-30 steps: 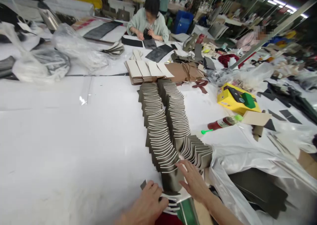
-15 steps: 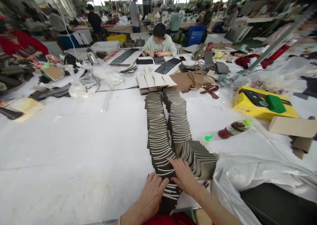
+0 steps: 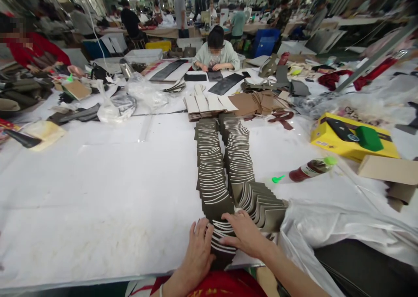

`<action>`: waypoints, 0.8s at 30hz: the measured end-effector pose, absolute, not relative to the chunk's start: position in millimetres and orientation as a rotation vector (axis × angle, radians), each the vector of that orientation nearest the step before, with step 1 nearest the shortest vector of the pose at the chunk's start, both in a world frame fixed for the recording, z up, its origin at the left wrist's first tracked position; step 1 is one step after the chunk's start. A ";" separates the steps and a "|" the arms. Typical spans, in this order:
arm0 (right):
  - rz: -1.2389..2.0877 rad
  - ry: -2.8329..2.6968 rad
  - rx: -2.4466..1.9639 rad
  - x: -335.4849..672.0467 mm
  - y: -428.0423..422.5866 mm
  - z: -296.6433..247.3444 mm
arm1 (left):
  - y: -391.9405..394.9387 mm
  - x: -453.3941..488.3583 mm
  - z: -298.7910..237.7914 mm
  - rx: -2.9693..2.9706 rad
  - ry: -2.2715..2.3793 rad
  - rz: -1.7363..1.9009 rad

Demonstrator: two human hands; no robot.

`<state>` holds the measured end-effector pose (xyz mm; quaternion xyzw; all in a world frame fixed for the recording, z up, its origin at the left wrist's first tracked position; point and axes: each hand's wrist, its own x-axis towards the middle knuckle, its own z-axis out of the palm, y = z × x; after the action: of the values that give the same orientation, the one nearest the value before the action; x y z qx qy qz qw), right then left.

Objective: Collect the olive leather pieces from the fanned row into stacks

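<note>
Fingers of 2 hands flank fanned pieces; undersides hidden, I cannot tell their grip.

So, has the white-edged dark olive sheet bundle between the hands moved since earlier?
Yes: the bundle moved forward, inward from the near edge of the white table.
</note>
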<state>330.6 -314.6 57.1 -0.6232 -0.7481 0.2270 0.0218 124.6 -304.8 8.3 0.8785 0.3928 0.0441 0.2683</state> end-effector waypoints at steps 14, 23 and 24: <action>1.076 -2.343 -2.143 266.8 -310.5 56.4 | -297.4 95.4 -55.3 1.901 1.055 0.357; 0.999 -1.272 -2.290 375.2 -393.4 141.2 | -273.2 168.0 32.4 1.932 0.693 0.426; 0.990 -1.122 -2.254 398.2 -414.0 153.1 | -271.8 180.5 43.1 1.937 0.655 0.425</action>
<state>398.2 -414.0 153.1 -0.8135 -0.4048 0.3571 0.2165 180.5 -271.8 43.1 0.8019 0.2711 0.1761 0.5025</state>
